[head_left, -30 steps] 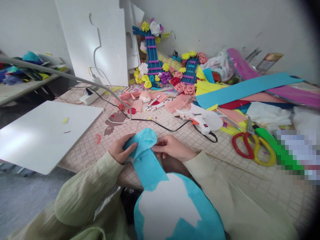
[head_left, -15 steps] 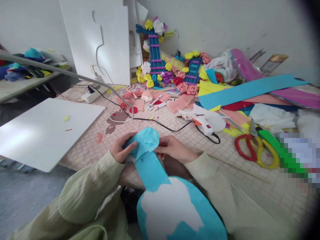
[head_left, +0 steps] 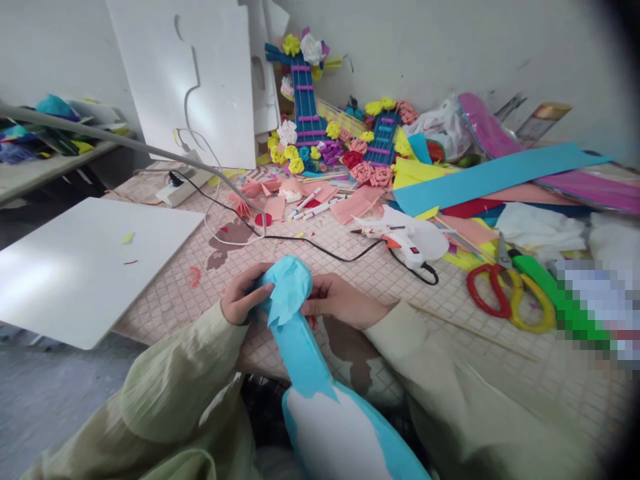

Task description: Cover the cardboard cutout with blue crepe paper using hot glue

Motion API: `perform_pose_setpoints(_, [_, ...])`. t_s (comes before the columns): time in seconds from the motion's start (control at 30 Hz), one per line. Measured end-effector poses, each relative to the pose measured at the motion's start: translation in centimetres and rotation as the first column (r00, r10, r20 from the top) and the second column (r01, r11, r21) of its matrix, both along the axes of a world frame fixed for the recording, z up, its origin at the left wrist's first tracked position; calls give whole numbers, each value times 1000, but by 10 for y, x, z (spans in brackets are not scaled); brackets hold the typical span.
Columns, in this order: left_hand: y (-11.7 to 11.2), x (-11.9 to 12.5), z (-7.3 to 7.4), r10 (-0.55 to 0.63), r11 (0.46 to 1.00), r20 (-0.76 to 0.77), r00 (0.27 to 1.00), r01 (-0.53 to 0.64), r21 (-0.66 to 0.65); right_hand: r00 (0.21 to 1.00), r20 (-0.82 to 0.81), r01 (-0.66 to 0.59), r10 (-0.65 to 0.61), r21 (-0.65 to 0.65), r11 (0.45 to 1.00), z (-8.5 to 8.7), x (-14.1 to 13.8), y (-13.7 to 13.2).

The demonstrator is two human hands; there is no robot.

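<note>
A guitar-shaped paper craft [head_left: 300, 353] slants from the table edge toward my lap. Light blue crepe paper covers its rounded head and neck, and its wide body has a bare white patch in the middle. My left hand [head_left: 246, 293] grips the head from the left, thumb on top and fingers behind it. On the other side, my right hand [head_left: 336, 300] pinches the head's right edge where it meets the neck. Some of the right fingertips are hidden behind the paper.
A white glue gun [head_left: 400, 240] lies beyond my hands, its black cord crossing the table. Scissors [head_left: 510, 293] with red and yellow handles rest at right beside a green tool [head_left: 555, 293]. A white board [head_left: 95, 267] juts out at left. Decorated paper guitars [head_left: 310, 100] lean at the back.
The craft has tilted, so its body looks narrower and the neck is seen more from the side. My right hand has shifted slightly left and the thumb now lies lower along the edge.
</note>
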State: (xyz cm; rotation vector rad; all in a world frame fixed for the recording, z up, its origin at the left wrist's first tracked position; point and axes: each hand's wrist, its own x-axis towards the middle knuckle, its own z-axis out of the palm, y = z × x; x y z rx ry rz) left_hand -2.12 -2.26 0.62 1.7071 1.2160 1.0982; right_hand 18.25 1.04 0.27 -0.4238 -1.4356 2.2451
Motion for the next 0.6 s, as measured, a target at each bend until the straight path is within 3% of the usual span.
perform_pose_setpoints(0.23, [12,1,7,-32,999,28,999,32,26,997,-12,72,-72,58,996,8,4,1])
perform_pose_setpoints(0.4, [35,0,34,-49,998,-193,980,57,38,953,63,282,-297,179,943,26,18,3])
perform_pose_setpoints(0.6, [67,18,67,-203,966,-356,912,246,79,903,1,423,-429,167,891,30,23,5])
